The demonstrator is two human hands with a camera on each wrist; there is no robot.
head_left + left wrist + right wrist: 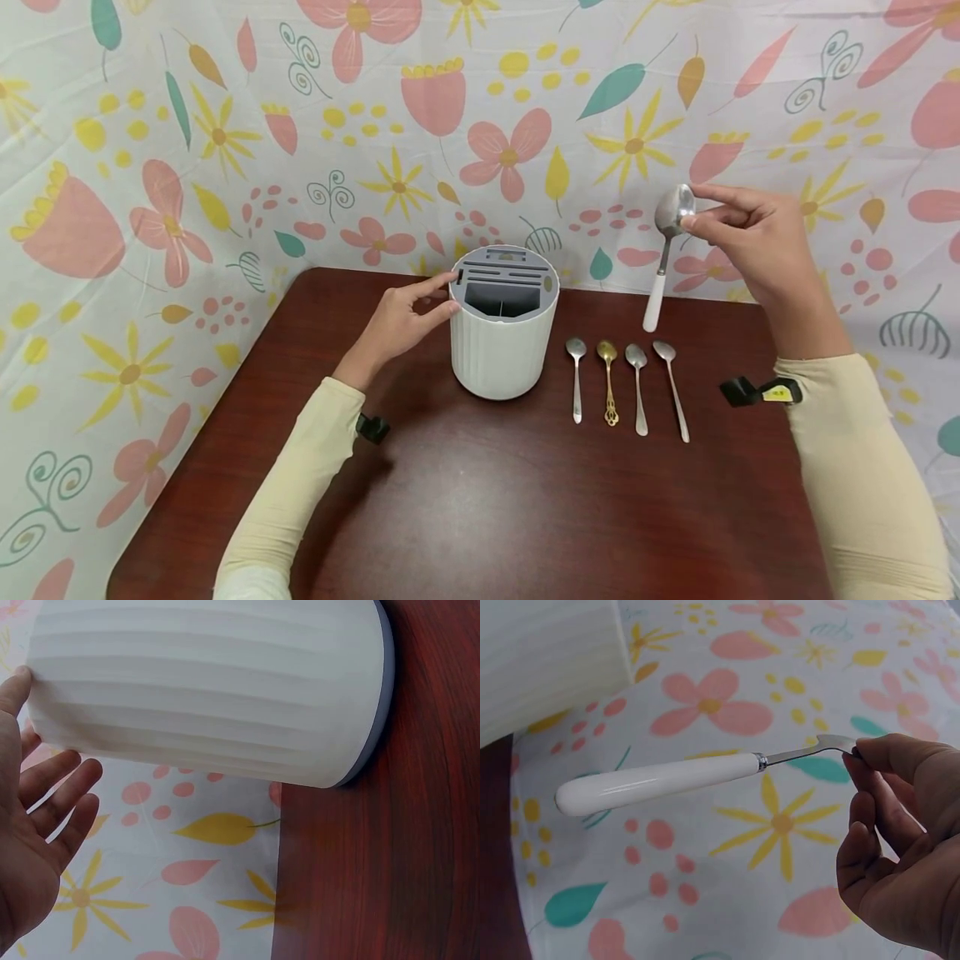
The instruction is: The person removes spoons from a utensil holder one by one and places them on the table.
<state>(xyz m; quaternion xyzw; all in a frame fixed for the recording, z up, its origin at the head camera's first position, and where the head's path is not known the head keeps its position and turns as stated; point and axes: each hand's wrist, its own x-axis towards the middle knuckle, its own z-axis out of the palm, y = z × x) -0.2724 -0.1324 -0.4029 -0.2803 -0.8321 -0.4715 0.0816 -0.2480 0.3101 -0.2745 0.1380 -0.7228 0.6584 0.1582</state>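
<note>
My right hand (757, 229) pinches a spoon (656, 300) by its metal bowl, thumb against fingertips, holding it up above the table. The spoon's white handle (660, 784) points down in the head view and lies across the right wrist view. At the back of the table stands a white ribbed utensil holder (498, 358) with a grey slotted top. My left hand (401, 321) touches its upper left rim with thumb and fingertips. In the left wrist view the other fingers (71, 817) are spread below the ribbed wall.
Right of the holder, several spoons lie in a row, bowls away from me: a silver spoon (577, 375), a gold spoon (609, 383) with an ornate handle, and more silver ones. They rest on a dark red wooden table (465, 508). A flowered cloth (360, 167) hangs behind.
</note>
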